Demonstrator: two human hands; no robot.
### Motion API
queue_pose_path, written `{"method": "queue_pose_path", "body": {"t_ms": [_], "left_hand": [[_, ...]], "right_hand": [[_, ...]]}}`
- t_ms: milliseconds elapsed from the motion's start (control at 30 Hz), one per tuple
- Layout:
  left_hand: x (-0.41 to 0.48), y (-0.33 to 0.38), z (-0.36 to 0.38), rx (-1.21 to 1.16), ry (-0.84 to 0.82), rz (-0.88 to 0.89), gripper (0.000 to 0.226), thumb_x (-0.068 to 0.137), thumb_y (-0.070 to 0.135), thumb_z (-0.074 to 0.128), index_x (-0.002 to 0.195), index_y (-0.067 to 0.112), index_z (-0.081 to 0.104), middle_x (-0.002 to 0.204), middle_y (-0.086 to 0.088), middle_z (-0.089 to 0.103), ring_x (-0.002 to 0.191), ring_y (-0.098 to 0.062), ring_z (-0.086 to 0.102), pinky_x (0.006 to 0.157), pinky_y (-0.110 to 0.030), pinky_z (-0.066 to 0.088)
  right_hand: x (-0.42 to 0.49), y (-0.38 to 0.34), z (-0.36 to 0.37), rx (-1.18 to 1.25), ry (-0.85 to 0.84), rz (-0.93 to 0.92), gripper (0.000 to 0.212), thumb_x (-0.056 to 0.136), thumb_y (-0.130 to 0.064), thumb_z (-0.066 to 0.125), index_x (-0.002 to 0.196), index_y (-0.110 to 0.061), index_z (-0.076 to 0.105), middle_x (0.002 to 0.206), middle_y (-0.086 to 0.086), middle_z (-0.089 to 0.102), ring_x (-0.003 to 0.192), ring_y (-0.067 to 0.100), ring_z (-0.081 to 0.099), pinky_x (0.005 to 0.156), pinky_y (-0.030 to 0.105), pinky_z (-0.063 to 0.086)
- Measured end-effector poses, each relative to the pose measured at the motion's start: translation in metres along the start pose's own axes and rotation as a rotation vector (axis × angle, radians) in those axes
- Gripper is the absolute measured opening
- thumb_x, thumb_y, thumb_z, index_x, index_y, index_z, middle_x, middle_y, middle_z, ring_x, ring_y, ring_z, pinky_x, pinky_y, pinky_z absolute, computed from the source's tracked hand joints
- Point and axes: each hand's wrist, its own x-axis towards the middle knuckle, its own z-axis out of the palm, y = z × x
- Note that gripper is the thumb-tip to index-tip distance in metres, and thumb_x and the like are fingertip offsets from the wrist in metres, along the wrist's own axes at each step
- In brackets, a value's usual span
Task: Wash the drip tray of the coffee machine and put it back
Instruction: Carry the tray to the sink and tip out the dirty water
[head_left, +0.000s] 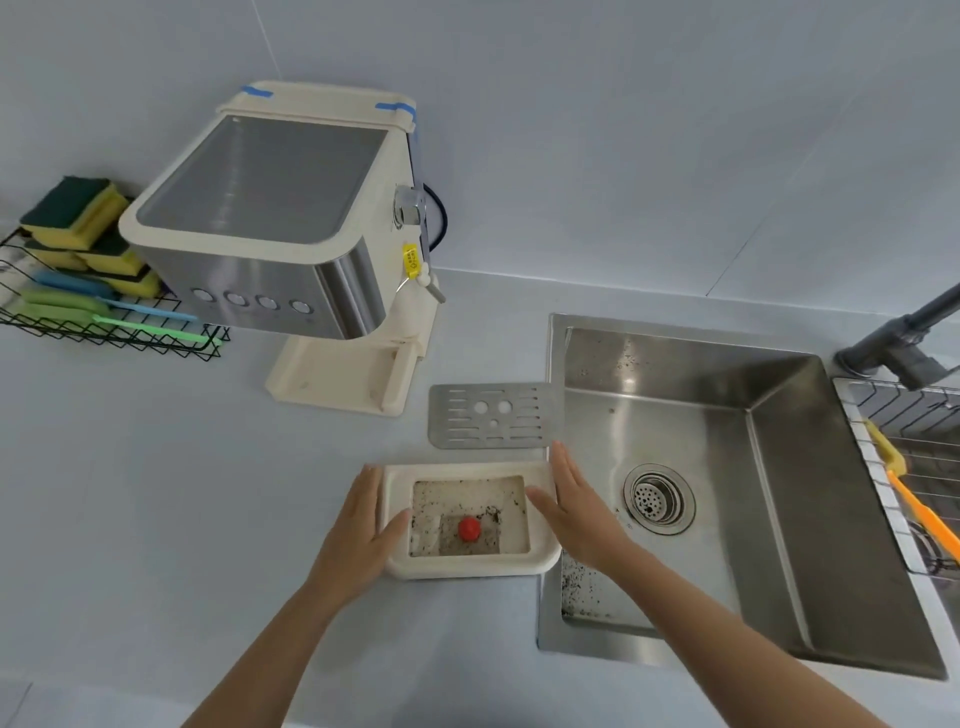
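The cream drip tray (540, 564) lies on the counter just left of the sink, its basin speckled with dark coffee grounds and a red float (469, 529) in the middle. My left hand (363, 525) presses its left side, thumb hooked over the rim. My right hand (569, 499) holds the right side, thumb over the rim. The metal grate (493, 415) lies separately on the counter behind the tray. The cream and steel coffee machine (270, 228) stands farther back left, its base slot empty.
A steel sink (727, 467) with a drain strainer and coffee specks sits to the right, a dark faucet (904, 343) at its far corner. A wire rack (904, 457) holds an orange brush. A black basket (104, 312) with sponges and brushes stands far left.
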Motion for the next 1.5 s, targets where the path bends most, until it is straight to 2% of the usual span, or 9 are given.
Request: {"method": "queue_pose_path", "body": {"t_ms": [200,333,467,767,967,1100,1267,1400,1500], "left_hand": [[-0.016,-0.004,0.016,-0.213,-0.044,-0.051,0.069,0.069,0.034,0.074,0.124,0.034,0.033,0.119,0.016,0.054,0.108,-0.005,0.053,0.085,-0.023,0.045],[-0.013,-0.006,0.018,-0.234,-0.048,-0.014,0.102,0.04,0.035,0.085,0.127,0.027,0.033,0.123,0.006,0.053,0.113,-0.011,0.054,0.093,-0.039,0.048],[-0.009,-0.004,0.017,-0.193,-0.056,0.009,0.111,0.033,0.036,0.082,0.13,0.022,0.031,0.124,0.004,0.052,0.115,-0.015,0.052,0.093,-0.036,0.047],[0.006,0.029,0.012,-0.191,-0.063,0.16,0.096,0.044,0.016,0.088,0.125,0.025,0.038,0.112,0.008,0.06,0.099,-0.007,0.058,0.072,-0.016,0.045],[0.02,0.07,0.014,-0.135,-0.107,0.245,0.102,0.046,0.021,0.088,0.131,0.029,0.034,0.113,0.008,0.06,0.1,-0.012,0.058,0.077,-0.023,0.047],[0.025,0.101,0.023,-0.093,-0.127,0.292,0.094,0.048,0.02,0.089,0.126,0.027,0.038,0.101,0.017,0.057,0.091,-0.007,0.056,0.061,-0.008,0.043],[0.029,0.134,0.047,-0.094,-0.151,0.342,0.096,0.047,0.022,0.089,0.128,0.032,0.038,0.109,0.011,0.06,0.099,-0.01,0.059,0.071,-0.022,0.049],[0.026,0.163,0.073,-0.121,-0.147,0.361,0.097,0.053,0.019,0.086,0.132,0.036,0.033,0.112,0.014,0.057,0.1,-0.008,0.056,0.073,-0.019,0.049],[0.021,0.182,0.098,-0.213,-0.171,0.275,0.08,0.065,0.021,0.079,0.125,0.044,0.033,0.119,0.013,0.056,0.11,-0.011,0.054,0.085,-0.03,0.051]], "right_hand": [[-0.021,-0.004,0.022,0.211,0.081,0.075,0.061,0.099,-0.023,0.034,0.148,-0.016,-0.001,0.156,0.002,0.017,0.137,0.022,0.032,0.107,0.031,0.03],[-0.02,-0.011,0.032,0.29,0.155,0.149,0.057,0.097,-0.019,0.034,0.148,-0.02,0.007,0.14,0.01,0.045,0.109,0.022,0.054,0.083,0.03,0.043],[-0.021,-0.017,0.03,0.343,0.2,0.198,0.055,0.096,-0.011,0.032,0.146,-0.022,0.013,0.109,0.005,0.057,0.075,0.012,0.052,0.055,0.017,0.041],[-0.034,-0.014,0.0,0.398,0.34,0.25,0.058,0.096,-0.011,0.037,0.147,-0.026,0.016,0.09,-0.001,0.053,0.076,0.013,0.05,0.06,0.02,0.042],[-0.045,-0.001,-0.025,0.484,0.482,0.291,0.056,0.096,-0.014,0.04,0.146,-0.027,0.02,0.077,-0.007,0.051,0.066,0.007,0.048,0.059,0.021,0.043],[-0.056,0.013,-0.046,0.534,0.544,0.274,0.055,0.096,-0.014,0.039,0.147,-0.026,0.02,0.075,-0.007,0.052,0.062,0.006,0.048,0.054,0.02,0.042],[-0.065,0.039,-0.072,0.595,0.596,0.266,0.054,0.096,-0.013,0.04,0.146,-0.027,0.023,0.091,-0.002,0.06,0.072,0.005,0.055,0.057,0.017,0.045],[-0.068,0.071,-0.094,0.608,0.595,0.248,0.053,0.095,-0.014,0.041,0.144,-0.029,0.029,0.1,0.004,0.065,0.086,0.017,0.062,0.076,0.037,0.056],[-0.073,0.097,-0.11,0.618,0.571,0.212,0.053,0.095,-0.013,0.04,0.143,-0.032,0.03,0.096,0.0,0.064,0.078,0.007,0.06,0.062,0.023,0.051]]}}
